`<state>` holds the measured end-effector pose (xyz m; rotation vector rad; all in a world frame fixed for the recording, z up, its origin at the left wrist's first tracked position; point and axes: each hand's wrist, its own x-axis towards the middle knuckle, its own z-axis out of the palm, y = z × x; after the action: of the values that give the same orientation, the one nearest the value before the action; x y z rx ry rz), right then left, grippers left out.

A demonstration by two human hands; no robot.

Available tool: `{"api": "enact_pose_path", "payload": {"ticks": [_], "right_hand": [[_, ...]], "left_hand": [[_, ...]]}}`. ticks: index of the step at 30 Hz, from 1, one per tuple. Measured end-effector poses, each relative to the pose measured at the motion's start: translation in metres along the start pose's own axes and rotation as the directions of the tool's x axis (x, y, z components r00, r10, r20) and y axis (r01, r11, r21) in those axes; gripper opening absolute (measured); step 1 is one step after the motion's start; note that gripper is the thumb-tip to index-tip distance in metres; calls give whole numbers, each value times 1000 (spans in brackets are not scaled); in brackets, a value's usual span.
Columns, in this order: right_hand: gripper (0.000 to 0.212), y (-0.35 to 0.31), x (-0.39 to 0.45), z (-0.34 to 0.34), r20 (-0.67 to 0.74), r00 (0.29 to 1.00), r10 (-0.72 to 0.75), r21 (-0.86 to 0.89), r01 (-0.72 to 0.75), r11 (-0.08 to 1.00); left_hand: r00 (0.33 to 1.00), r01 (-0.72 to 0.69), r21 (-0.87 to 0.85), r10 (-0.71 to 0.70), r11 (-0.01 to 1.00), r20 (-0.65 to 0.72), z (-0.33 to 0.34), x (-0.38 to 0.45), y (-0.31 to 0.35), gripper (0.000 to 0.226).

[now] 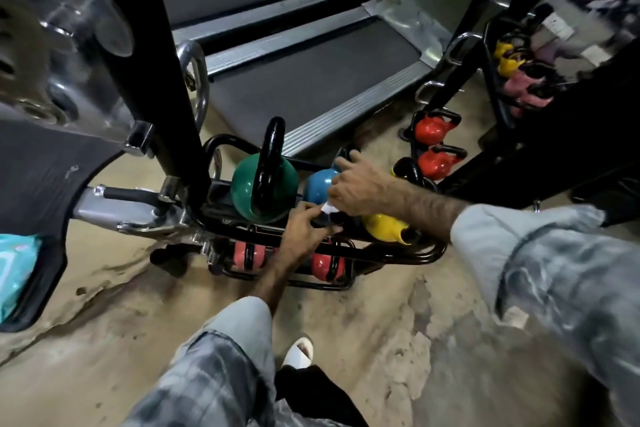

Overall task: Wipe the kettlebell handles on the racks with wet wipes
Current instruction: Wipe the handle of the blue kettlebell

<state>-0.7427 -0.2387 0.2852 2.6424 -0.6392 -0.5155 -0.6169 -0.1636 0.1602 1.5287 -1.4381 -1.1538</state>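
Blue kettlebell sits on top tier of black rack, btwn green kettlebell & yellow kettlebell. Right hand pinches white wet wipe at its handle; left hand curls round the black handle just below. Wipes pack lies far left on a black pad.

Gym: grey-belted treadmills standing behind, colourful kettlebells sitting on low black tube rack, chrome weight plates hanging left.

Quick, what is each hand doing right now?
Left hand: grips a black kettlebell handle.
Right hand: pinches a small white wet wipe.
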Motion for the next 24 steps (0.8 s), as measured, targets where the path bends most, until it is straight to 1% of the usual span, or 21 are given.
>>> {"api": "enact_pose_path", "payload": {"ticks": [1, 2, 3, 5, 6, 7, 9, 10, 11, 12, 14, 15, 16, 17, 18, 20, 21, 22, 24], "right_hand": [[30, 4, 3, -1, -4, 1000, -12, -31, 12, 999], [29, 4, 5, -1, 9, 998, -55, -39, 56, 998], [26, 2, 4, 1, 26, 993, -116, -18, 117, 993], [20, -3, -5, 4, -8, 980, -199, 58, 199, 978], [22, 0, -10, 4, -49, 980, -194, 94, 198, 976], [27, 7, -14, 5, -96, 983, -158, 134, 170, 976], [34, 20, -18, 7, -175, 984, -13, 212, 51, 976], [34, 25, -18, 7, -183, 981, 59, 230, -16, 973], [33, 26, -18, 7, -189, 977, 101, 226, -57, 972], [30, 23, -19, 9, -199, 975, 103, 225, -57, 973], [23, 11, -23, 15, -200, 980, -1, 238, 49, 970], [24, 6, -26, 17, -171, 983, -68, 251, 110, 962], [27, 6, -28, 20, -150, 984, -92, 272, 131, 953], [31, 11, -27, 21, -135, 989, -66, 311, 105, 945], [33, 17, -25, 22, -143, 990, -5, 354, 56, 934], [36, 24, -22, 25, -192, 974, 119, 407, -31, 913], [33, 22, -22, 24, -218, 966, 136, 411, -36, 911], [27, 14, -25, 24, -238, 964, 119, 409, -12, 912], [12, -9, -34, 26, -265, 964, -12, 367, 112, 923]], "left_hand": [[1000, -2, 0, 2, 1000, -6, 0, 0, 0, 40], [1000, -4, -3, 4, 1000, -3, 0, -1, 0, 40], [1000, -6, -8, 6, 1000, 4, 0, -2, 1, 42], [1000, -9, -1, 9, 1000, 19, 0, -2, 0, 46], [1000, -10, 11, 9, 1000, 19, 0, -2, 0, 47], [1000, -11, 11, 11, 1000, 12, 0, -1, -1, 48], [1000, 5, 10, -5, 1000, 9, 0, -2, 0, 52], [1000, 13, 10, -14, 1000, 9, 0, -3, 1, 54], [1000, 20, 8, -21, 1000, 6, 0, -3, 1, 56], [1000, 21, 7, -21, 1000, 4, 0, -4, 2, 56], [1000, 13, 6, -13, 1000, 4, 0, -4, 2, 53], [1000, 11, -5, -11, 1000, 7, 0, -4, 2, 52], [1000, 16, -15, -16, 1000, 10, 0, -5, 2, 51], [1000, 18, -28, -17, 999, 9, 0, -5, 4, 50], [1000, 19, -28, -19, 999, 4, -1, -6, 6, 50], [1000, 28, -31, -28, 999, -3, -2, -6, 7, 53], [999, 34, -36, -34, 999, -5, -2, -7, 8, 53], [999, 33, -29, -33, 999, -1, -2, -8, 10, 51], [1000, 19, 0, -19, 1000, 11, -4, -8, 11, 49]]}}
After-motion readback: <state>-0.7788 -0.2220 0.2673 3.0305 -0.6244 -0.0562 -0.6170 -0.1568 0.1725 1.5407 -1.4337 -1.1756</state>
